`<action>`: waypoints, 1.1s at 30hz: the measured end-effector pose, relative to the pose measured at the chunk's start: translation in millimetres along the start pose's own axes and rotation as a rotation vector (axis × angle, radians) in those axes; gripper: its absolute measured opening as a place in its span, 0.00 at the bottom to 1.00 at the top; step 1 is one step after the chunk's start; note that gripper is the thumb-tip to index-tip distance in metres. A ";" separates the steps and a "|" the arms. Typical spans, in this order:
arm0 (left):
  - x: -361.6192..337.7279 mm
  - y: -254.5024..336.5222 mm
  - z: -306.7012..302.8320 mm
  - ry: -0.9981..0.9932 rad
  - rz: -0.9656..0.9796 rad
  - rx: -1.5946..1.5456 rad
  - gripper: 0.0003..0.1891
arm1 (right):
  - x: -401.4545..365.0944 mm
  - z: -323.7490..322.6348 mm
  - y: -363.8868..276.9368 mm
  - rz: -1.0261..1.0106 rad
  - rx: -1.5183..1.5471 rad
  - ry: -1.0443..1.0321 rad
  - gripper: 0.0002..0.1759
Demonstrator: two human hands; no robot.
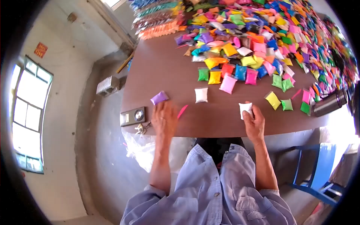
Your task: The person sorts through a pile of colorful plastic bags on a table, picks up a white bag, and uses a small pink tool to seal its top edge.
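The person sits at the brown table (157,71), and the landmark here is the big heap of coloured packets (262,33) that covers the far side of it. The right hand (254,122) is on the near side of the heap, close to the table edge. It pinches a white packet (245,109) between thumb and fingers, and the packet stands up a little from the table. The left hand (164,118) is also on the near side of the heap, further to the left. It lies with the palm down and the fingers stretched out, and it seems to hold nothing, though it is a bit blurred. Just beyond its fingertips, toward the heap, lies a purple packet (159,98), and a thin pink stick (182,111) lies just beside the hand.

A second white packet (201,95) lies alone between the heap and the two hands. A metal flask (330,103) lies at the right end of the heap.

In my judgement the work is at an early stage. Only these few packets are apart from the heap and lie singly near the person, while almost all the packets are mixed together in the heap, with some rows of one colour at its far left corner.
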State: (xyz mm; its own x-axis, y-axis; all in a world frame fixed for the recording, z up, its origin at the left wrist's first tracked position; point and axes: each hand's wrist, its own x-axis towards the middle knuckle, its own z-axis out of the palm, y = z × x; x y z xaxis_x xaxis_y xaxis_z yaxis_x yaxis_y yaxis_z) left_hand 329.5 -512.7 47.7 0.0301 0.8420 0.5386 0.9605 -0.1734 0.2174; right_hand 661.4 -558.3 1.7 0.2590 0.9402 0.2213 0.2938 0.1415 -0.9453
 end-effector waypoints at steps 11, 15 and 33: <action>92.9 -46.5 33.7 -0.323 -0.074 0.010 0.11 | -1.3 3.6 -3.6 0.066 0.073 0.104 0.24; 193.1 34.9 48.6 -0.358 -0.259 -0.736 0.19 | -3.1 3.0 -5.1 0.013 0.029 0.090 0.20; 37.8 173.7 39.9 -0.672 0.278 -0.739 0.15 | -2.5 -1.3 -1.8 0.127 0.123 0.050 0.30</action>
State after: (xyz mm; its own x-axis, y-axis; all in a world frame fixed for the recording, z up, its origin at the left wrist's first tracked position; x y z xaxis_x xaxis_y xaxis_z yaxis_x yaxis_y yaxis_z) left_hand 508.6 -490.6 73.4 0.5907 0.7963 0.1307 0.4936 -0.4847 0.7221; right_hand 661.4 -561.3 3.1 0.3328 0.9370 0.1067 0.1415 0.0622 -0.9880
